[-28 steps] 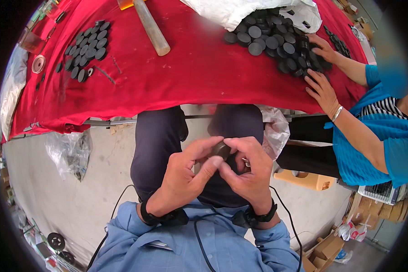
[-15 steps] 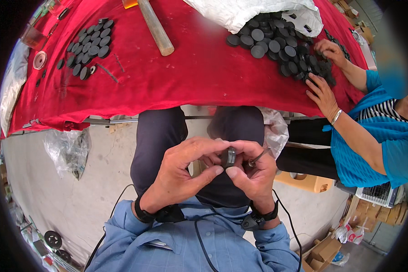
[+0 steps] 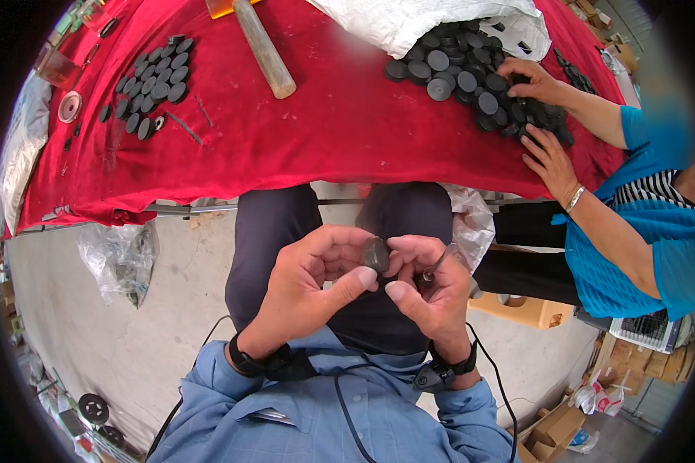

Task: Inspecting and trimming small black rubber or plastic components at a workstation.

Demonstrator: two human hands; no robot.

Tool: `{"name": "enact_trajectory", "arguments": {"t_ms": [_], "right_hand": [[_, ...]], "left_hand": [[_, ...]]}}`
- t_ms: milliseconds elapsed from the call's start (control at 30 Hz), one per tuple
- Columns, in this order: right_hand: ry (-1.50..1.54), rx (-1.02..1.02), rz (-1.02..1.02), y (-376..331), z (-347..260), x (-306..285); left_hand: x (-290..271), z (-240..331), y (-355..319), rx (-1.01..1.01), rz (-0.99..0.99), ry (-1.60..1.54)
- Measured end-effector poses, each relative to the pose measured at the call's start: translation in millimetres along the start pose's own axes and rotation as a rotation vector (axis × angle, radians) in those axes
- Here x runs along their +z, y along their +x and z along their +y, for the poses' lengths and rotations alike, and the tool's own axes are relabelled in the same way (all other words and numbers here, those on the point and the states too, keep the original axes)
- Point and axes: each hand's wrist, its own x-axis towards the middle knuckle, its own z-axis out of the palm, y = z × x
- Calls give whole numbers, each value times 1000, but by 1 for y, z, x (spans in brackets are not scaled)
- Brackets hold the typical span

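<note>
Above my lap, my left hand (image 3: 316,274) pinches a black round disc (image 3: 375,255) between thumb and fingers, its flat face partly turned up. Close by on the right, my right hand (image 3: 432,285) has its fingers curled around a slim rod-like tool (image 3: 442,261); most of that tool is hidden in the hand, so its kind is unclear. The right thumb and forefinger are apart from each other. Whether a right fingertip touches the disc's edge, I cannot tell.
A red cloth-covered table (image 3: 286,147) holds a small group of black discs (image 3: 143,92), a wooden-handled mallet (image 3: 264,50), and a larger disc pile (image 3: 471,73) by a white sack (image 3: 409,23). At the right, a co-worker's hands (image 3: 547,158) touch that pile.
The disc has turned from edge-on to show more of its face, now in my left hand; my right thumb and forefinger have come off it. The co-worker's far hand has moved left over the pile.
</note>
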Motion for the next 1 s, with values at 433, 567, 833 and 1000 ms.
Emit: {"name": "enact_trajectory", "arguments": {"t_ms": [433, 567, 833, 1000], "right_hand": [[-382, -218, 138, 5, 2, 8], [-432, -214, 130, 6, -1, 7], [-546, -222, 85, 4, -11, 8], [-513, -254, 95, 1, -12, 7]], "left_hand": [[-8, -13, 1, -335, -155, -79], [2, -9, 2, 63, 59, 332], [-2, -5, 7, 567, 12, 772], [0, -4, 3, 553, 32, 739]]}}
